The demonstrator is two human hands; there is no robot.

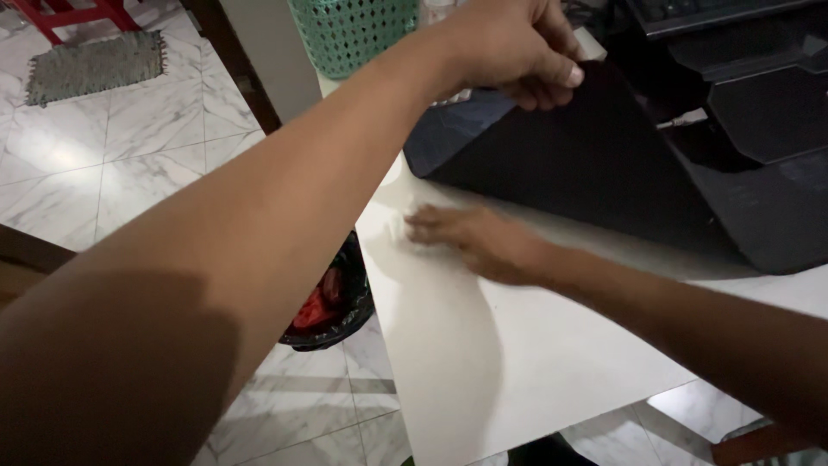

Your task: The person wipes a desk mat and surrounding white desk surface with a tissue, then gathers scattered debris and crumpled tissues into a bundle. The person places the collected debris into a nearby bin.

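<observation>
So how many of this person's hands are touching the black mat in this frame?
1. The left hand pinches the black mat at its lifted edge near the top. The right hand lies flat and blurred on the white table just in front of the mat, seemingly apart from it.

Floor: white marble-look tiles [129,173], softly lit
Rug: grey mat [93,66] near red stool [73,13]
Table: white top [517,345]
Below: black bin [332,302]
Beyond: green basket [349,30]

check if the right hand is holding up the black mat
No, the left hand pinches the lifted black mat, while the right hand lies flat on the white table.
</observation>
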